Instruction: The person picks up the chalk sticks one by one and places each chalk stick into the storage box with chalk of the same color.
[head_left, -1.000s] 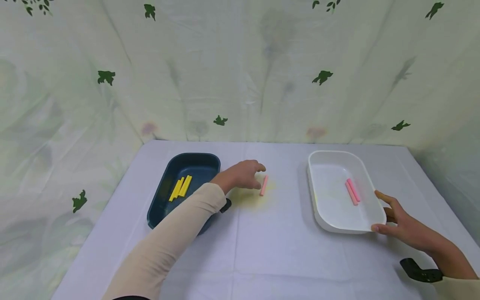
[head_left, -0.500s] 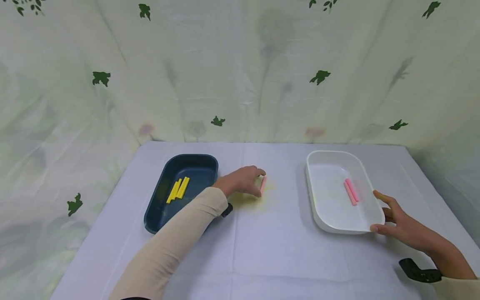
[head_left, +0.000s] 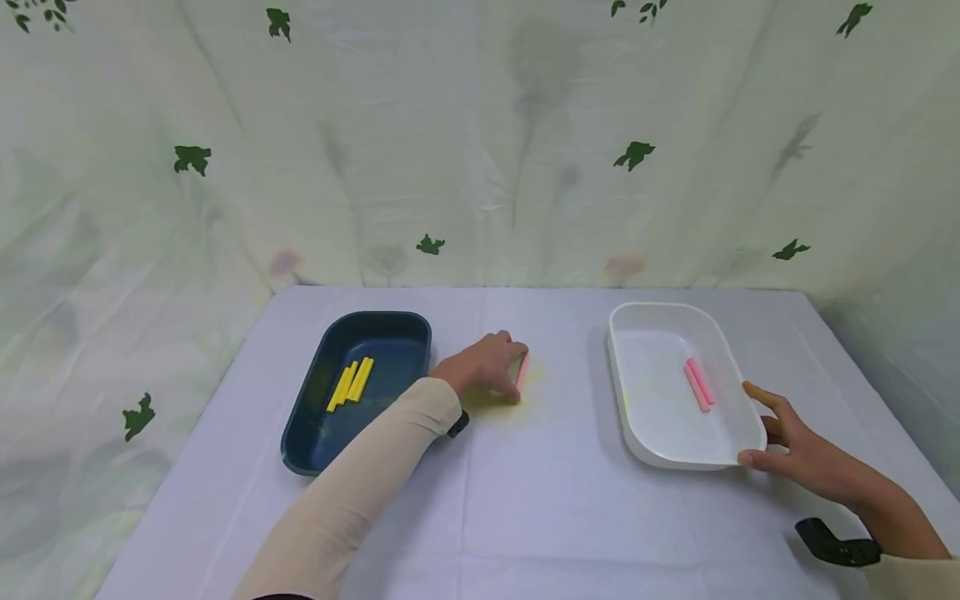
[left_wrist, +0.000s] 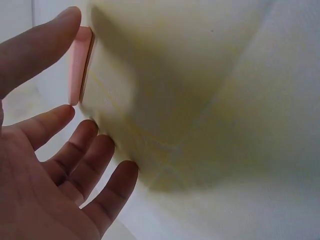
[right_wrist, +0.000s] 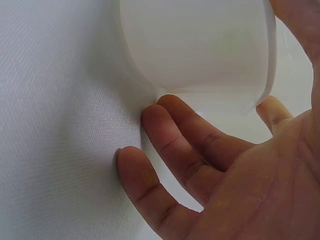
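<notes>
A pink chalk stick [head_left: 523, 372] lies on the white cloth at mid-table. My left hand [head_left: 483, 363] pinches it lengthwise; in the left wrist view the thumb is at one end of the chalk [left_wrist: 79, 67] and the index fingertip at the other. My right hand [head_left: 810, 454] holds the near right corner of a white tray [head_left: 652, 400]. In the right wrist view, fingers curl at the side of the tray [right_wrist: 195, 45], some low by the cloth. Two pink chalk sticks [head_left: 698, 385] lie side by side in this tray.
A dark blue tray [head_left: 405, 342] at the left holds several yellow chalk sticks [head_left: 351, 383]; my left forearm passes over its near right side. Yellow dust [head_left: 498, 410] marks the cloth around the left hand. A patterned curtain [head_left: 480, 167] hangs behind the table.
My left hand has come down over the single pink chalk and its thumb and index finger have closed on the ends. The right hand stays on the white tray's corner.
</notes>
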